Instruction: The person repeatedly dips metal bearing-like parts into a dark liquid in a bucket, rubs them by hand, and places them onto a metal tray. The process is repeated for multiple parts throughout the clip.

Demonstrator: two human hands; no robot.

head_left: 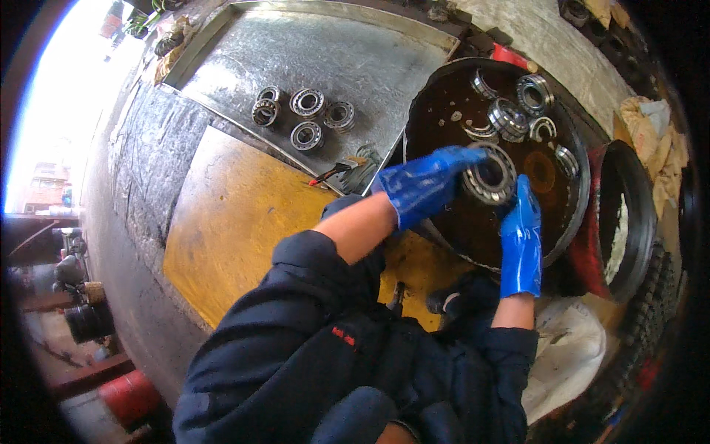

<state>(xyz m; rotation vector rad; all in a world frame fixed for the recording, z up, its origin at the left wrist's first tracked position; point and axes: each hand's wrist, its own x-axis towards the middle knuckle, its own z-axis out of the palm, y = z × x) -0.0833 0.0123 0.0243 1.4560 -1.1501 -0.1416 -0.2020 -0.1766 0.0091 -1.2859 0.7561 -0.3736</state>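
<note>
Over a round dark drum (579, 222) of brown liquid I hold a roller bearing (491, 197), tilted so that its open centre shows. My left hand (427, 183), in a blue rubber glove, grips its upper left edge. On the other side my right hand (522, 240), gloved alike, has its fingers against the bearing's right rim; part of that contact is hidden. Further in the drum lie more bearings (535, 94), a double-row bearing (508, 120) and loose curved ring pieces (543, 129).
A shallow metal tray (310, 55) at the back left carries several bearings (307, 135). Near its front corner lies a red-handled tool (329, 175), beside greyish strands. A yellow board (229, 214) covers the ground below. A red drum (597, 222) and a white sack (566, 348) stand at right.
</note>
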